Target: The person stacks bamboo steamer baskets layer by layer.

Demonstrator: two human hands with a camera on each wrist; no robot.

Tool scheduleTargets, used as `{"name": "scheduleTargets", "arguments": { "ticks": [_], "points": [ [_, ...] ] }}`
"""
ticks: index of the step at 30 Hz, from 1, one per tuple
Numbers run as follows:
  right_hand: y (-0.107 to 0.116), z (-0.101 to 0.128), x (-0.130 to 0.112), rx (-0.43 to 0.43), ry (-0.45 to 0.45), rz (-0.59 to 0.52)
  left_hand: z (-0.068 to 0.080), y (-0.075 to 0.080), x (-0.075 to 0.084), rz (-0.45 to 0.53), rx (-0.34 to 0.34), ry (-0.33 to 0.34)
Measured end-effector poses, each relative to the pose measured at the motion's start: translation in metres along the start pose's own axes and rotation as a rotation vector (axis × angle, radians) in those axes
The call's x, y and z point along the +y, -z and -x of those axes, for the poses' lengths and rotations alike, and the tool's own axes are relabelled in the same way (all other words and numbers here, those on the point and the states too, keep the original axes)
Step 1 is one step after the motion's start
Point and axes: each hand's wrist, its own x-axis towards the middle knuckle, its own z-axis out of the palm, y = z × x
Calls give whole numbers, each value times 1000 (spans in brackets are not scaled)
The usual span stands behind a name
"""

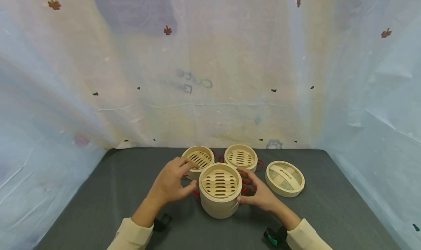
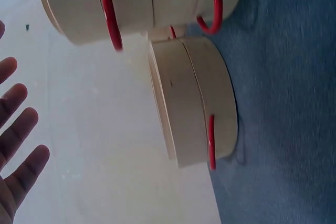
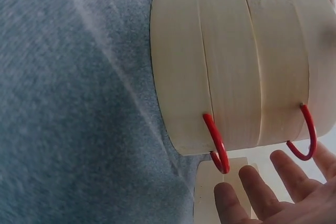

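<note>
A two-tier bamboo steamer stack (image 1: 219,191) with red wire handles (image 3: 216,142) stands at the front centre of the grey table (image 1: 108,191). My left hand (image 1: 171,183) is at its left side, fingers straight and spread (image 2: 16,145), holding nothing. My right hand (image 1: 258,193) is at the stack's right side, its fingers (image 3: 257,192) extended close to the handles, gripping nothing. In the left wrist view the stack (image 2: 142,3) sits in front of a single basket (image 2: 194,108).
Two single steamer baskets stand behind the stack, one at back left (image 1: 198,158) and one at back right (image 1: 241,156). A bamboo lid (image 1: 284,178) lies to the right. A pale plastic sheet (image 1: 210,78) walls the table on three sides.
</note>
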Motion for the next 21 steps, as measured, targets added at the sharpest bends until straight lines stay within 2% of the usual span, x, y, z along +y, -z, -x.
{"name": "scheduleTargets", "arguments": {
  "ticks": [15,21],
  "points": [
    [-1,-1,-3,-1,24,9,-4,-6,-27,-20,-44,65],
    [-1,-1,-4,3,31,5,-7,-14,-36,-29,-59,68]
  ]
}}
